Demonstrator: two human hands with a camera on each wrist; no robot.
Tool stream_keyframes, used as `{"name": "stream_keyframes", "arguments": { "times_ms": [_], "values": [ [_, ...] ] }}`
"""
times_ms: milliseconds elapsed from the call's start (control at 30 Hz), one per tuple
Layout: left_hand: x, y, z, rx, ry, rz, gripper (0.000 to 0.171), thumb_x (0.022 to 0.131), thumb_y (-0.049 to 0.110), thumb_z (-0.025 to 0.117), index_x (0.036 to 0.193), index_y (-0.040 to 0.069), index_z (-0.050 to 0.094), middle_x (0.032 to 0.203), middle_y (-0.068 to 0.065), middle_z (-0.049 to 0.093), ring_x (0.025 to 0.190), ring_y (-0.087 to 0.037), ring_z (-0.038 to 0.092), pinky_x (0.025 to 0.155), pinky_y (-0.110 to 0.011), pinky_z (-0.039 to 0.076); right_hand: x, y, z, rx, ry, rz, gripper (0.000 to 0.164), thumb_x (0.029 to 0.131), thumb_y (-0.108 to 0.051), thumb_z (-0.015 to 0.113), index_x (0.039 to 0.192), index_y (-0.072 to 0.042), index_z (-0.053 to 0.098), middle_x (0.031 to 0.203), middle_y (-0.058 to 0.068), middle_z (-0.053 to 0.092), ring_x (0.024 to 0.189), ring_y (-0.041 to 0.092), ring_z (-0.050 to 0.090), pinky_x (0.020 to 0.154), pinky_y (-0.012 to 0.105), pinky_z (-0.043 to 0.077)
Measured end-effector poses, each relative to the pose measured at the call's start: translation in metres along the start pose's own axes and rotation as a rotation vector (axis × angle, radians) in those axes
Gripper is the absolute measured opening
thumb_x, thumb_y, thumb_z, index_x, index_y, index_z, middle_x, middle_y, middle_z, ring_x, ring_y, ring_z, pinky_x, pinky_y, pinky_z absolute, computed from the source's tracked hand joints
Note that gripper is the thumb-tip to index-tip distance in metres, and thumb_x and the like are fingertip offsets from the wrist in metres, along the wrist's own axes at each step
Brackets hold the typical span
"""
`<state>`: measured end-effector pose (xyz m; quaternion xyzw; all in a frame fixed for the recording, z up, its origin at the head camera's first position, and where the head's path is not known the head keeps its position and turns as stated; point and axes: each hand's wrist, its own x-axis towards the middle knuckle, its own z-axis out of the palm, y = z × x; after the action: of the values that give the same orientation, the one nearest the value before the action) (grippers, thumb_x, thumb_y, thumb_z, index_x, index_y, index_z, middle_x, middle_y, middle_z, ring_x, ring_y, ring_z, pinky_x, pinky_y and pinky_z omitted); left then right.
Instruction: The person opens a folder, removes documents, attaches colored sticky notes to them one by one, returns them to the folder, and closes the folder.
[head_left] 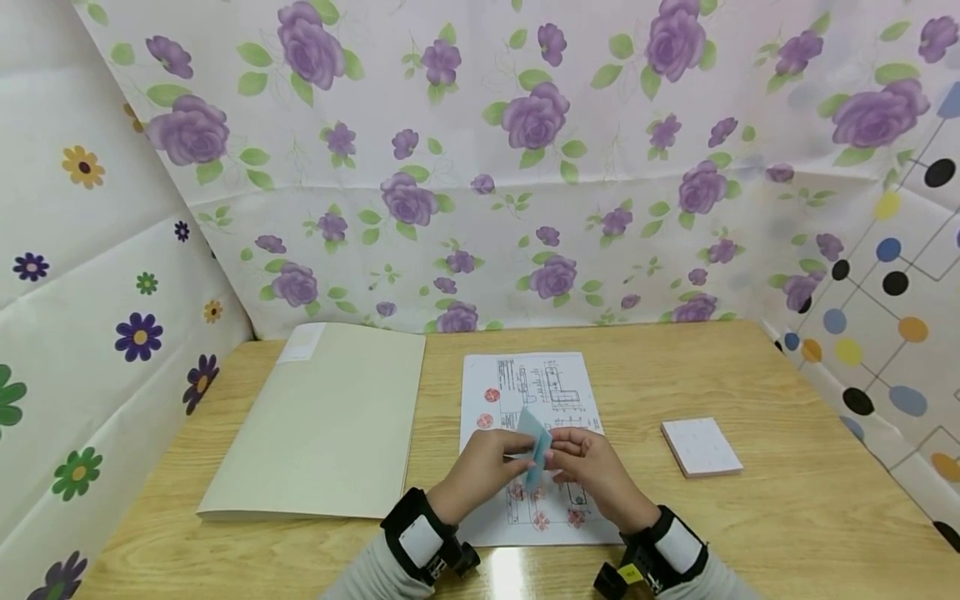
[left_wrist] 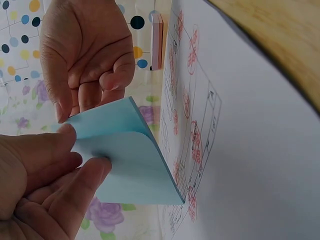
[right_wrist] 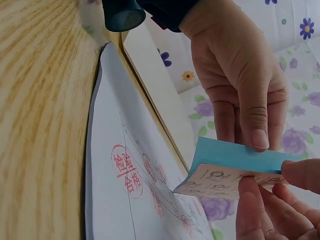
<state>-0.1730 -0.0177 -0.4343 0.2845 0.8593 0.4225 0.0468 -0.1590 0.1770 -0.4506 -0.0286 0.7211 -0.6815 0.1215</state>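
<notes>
Between my two hands is a small light-blue sticky note pad [head_left: 537, 454], tilted above a printed drawing sheet. In the left wrist view, one blue layer [left_wrist: 135, 167] curves away from another, with a gap between them. My left hand [head_left: 480, 471] pinches the pad between thumb and fingers from the left. From the right, my right hand [head_left: 596, 475] pinches its near edge, thumb against the blue side. A pale printed face [right_wrist: 220, 180] of the pad shows in the right wrist view. Under the hands lies the drawing sheet [head_left: 480, 367], marked with several red stamps.
A large cream folder [head_left: 337, 425] with a white label lies left of the drawing sheet. To the right sits a square white-topped pad [head_left: 702, 447] with coloured layers at its side. Patterned cloth walls [head_left: 480, 208] border the wooden table [head_left: 637, 375] at the back and sides.
</notes>
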Motion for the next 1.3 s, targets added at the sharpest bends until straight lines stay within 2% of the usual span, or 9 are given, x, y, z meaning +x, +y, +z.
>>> {"name": "stream_keyframes", "arguments": {
  "times_ms": [200, 300, 467, 700, 900, 1167, 1300],
  "values": [
    [-0.003, -0.002, 0.002, -0.001, 0.04, 0.026, 0.034, 0.092, -0.006, 0.068, 0.125, -0.014, 0.065, 0.118, -0.028, 0.072, 0.104, -0.036, 0.074, 0.084, -0.033, 0.063, -0.001, -0.001, 0.001, -0.036, 0.036, -0.006, 0.039, 0.099, -0.006, 0.06, 0.13, 0.018, 0.055, 0.112, 0.016, 0.075, 0.082, 0.004, 0.07, 0.071, 0.022, 0.059],
    [-0.004, -0.004, 0.002, 0.016, 0.079, 0.054, 0.032, 0.091, -0.008, 0.067, 0.123, -0.014, 0.067, 0.114, -0.029, 0.073, 0.1, -0.036, 0.075, 0.082, -0.033, 0.063, -0.003, -0.001, 0.0, -0.048, 0.054, -0.011, 0.039, 0.099, -0.006, 0.06, 0.129, 0.018, 0.056, 0.112, 0.019, 0.075, 0.083, 0.004, 0.07, 0.071, 0.022, 0.059],
    [-0.004, -0.007, 0.001, 0.019, 0.136, 0.052, 0.028, 0.089, -0.011, 0.067, 0.117, -0.014, 0.069, 0.105, -0.028, 0.075, 0.093, -0.035, 0.076, 0.077, -0.034, 0.064, -0.004, -0.001, 0.0, -0.062, 0.091, -0.008, 0.037, 0.099, -0.005, 0.061, 0.127, 0.018, 0.058, 0.107, 0.017, 0.076, 0.083, 0.005, 0.07, 0.071, 0.022, 0.059],
    [-0.004, -0.011, -0.002, 0.029, 0.205, -0.01, 0.022, 0.087, -0.011, 0.068, 0.109, -0.013, 0.073, 0.098, -0.025, 0.076, 0.085, -0.029, 0.076, 0.073, -0.029, 0.063, -0.002, 0.002, 0.0, -0.085, 0.198, 0.004, 0.027, 0.096, -0.001, 0.064, 0.118, 0.015, 0.065, 0.095, 0.012, 0.076, 0.08, 0.009, 0.07, 0.069, 0.023, 0.06],
    [-0.003, -0.017, -0.006, 0.03, 0.261, -0.031, 0.017, 0.084, -0.012, 0.069, 0.101, -0.011, 0.075, 0.09, -0.02, 0.076, 0.077, -0.023, 0.072, 0.067, -0.023, 0.059, 0.002, 0.01, -0.007, -0.102, 0.277, 0.002, 0.019, 0.095, 0.003, 0.064, 0.109, 0.015, 0.067, 0.084, 0.008, 0.074, 0.073, 0.008, 0.069, 0.069, 0.022, 0.06],
    [-0.003, -0.022, -0.015, 0.018, 0.324, -0.081, 0.017, 0.083, -0.014, 0.068, 0.097, -0.011, 0.076, 0.091, -0.022, 0.076, 0.079, -0.025, 0.073, 0.068, -0.029, 0.061, 0.002, 0.012, -0.018, -0.079, 0.277, -0.03, 0.015, 0.097, 0.004, 0.061, 0.108, 0.015, 0.064, 0.085, 0.006, 0.072, 0.072, 0.006, 0.069, 0.074, 0.023, 0.062],
    [-0.004, -0.022, -0.018, 0.011, 0.33, -0.106, 0.015, 0.084, -0.013, 0.067, 0.096, -0.01, 0.076, 0.09, -0.021, 0.076, 0.079, -0.024, 0.072, 0.067, -0.029, 0.061, 0.002, 0.012, -0.02, -0.081, 0.273, -0.029, 0.013, 0.098, 0.005, 0.06, 0.106, 0.015, 0.063, 0.083, 0.005, 0.071, 0.072, 0.005, 0.068, 0.074, 0.022, 0.061]
  ]
}}
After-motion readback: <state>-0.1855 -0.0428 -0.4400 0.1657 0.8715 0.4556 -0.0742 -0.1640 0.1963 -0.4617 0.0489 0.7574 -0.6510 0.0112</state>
